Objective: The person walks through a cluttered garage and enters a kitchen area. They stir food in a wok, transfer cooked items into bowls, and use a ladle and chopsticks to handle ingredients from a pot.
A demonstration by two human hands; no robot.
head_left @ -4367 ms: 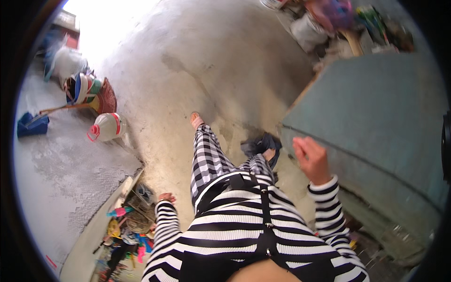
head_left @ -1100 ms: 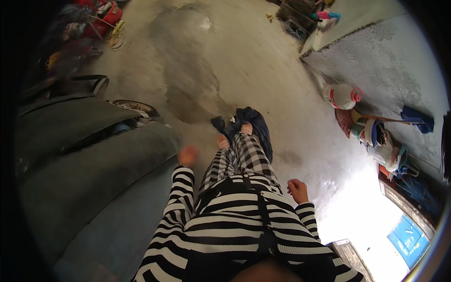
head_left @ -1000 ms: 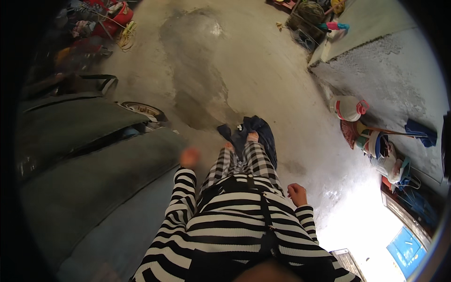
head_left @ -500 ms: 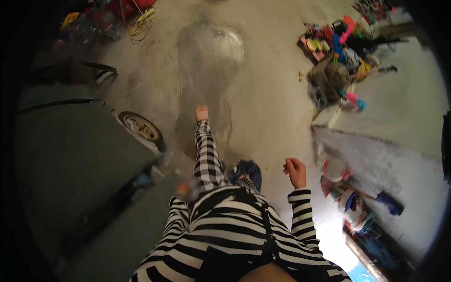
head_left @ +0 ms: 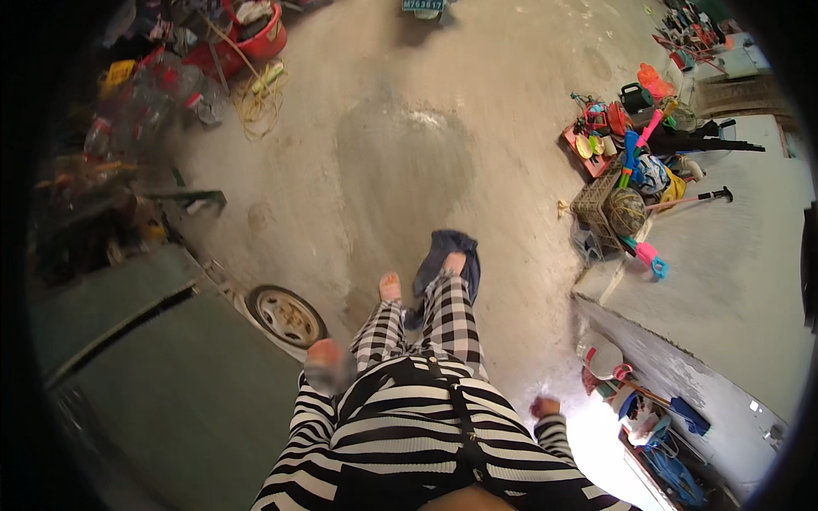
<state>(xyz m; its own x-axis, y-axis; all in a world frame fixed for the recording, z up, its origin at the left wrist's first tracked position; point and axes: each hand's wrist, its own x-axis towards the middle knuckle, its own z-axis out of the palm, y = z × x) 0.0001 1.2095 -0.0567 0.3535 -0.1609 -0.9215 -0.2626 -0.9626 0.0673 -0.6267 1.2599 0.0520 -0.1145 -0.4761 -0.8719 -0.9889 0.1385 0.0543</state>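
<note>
On the concrete floor, my right foot [head_left: 455, 262] rests on a crumpled dark blue cloth [head_left: 433, 271]. The left foot [head_left: 389, 286] is beside it, just behind and to the left. Beside my left hip is my left hand [head_left: 326, 362], smeared by motion. A greyish blur lies at its fingers, and I cannot make out whether something is held. My right hand [head_left: 545, 407] hangs low at my right side, its fingers curled in with nothing visible in them. A damp dark patch [head_left: 400, 170] spreads over the floor ahead of the cloth.
To the left stands a dark green vehicle body [head_left: 187, 366] with a wheel [head_left: 286, 316]. Farther off are clear plastic bottles [head_left: 153, 102], a red basin [head_left: 262, 38] and a coiled yellow rope [head_left: 258, 106]. A crate [head_left: 596, 204] with toys and a ball lines the right wall, buckets [head_left: 603, 358] nearer.
The right foot and the blue cloth have moved forward, past the left foot. My right hand has swung back toward my side. The view has shifted, showing more floor ahead.
</note>
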